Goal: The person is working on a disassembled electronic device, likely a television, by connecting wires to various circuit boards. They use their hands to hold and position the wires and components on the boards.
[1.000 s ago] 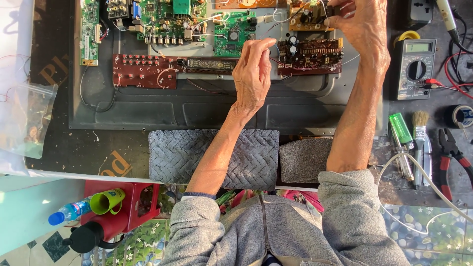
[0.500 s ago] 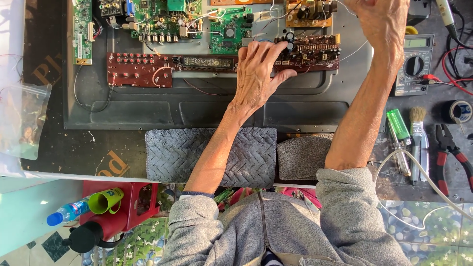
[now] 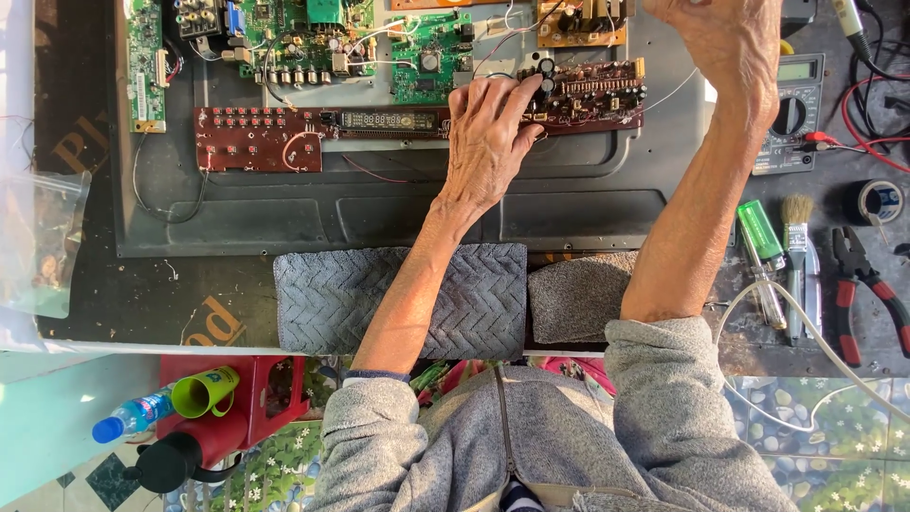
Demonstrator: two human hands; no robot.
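1. The fingers of the left hand (image 3: 488, 137) are stretched out flat and laid on the long red-brown circuit board (image 3: 417, 123). The fingertips are pressed by the small black round parts (image 3: 546, 74) at the board's right part. Nothing is gripped; the board is only touched.
2. The right hand (image 3: 725, 43) is raised at the top edge of the view. Its fingers are curled, but the tips are cut off by the edge, so it cannot be told if anything is held.
3. The long board is laid across the upper part of a big grey panel (image 3: 379, 209), which is spread on the dark table (image 3: 123, 284). A thin white wire (image 3: 678, 90) is seen running from the board's right end.
4. Above the long board, green circuit boards (image 3: 313, 38) are set on the same panel. A small yellow-brown board (image 3: 580, 21) is placed near the right hand.
5. Both forearms are stretched over two grey cloth pads (image 3: 469, 294) at the table's near edge.
6. To the right, a meter with a dial (image 3: 794, 114), a green lighter (image 3: 760, 229), a small brush (image 3: 798, 237), red-handled pliers (image 3: 858, 284) and a roll of black tape (image 3: 874, 201) are laid out.
7. At the left, a clear plastic bag (image 3: 38, 242) is seen. Below the table, a green cup (image 3: 204, 392) and a water bottle (image 3: 133, 415) are kept by a red stool (image 3: 256, 398).
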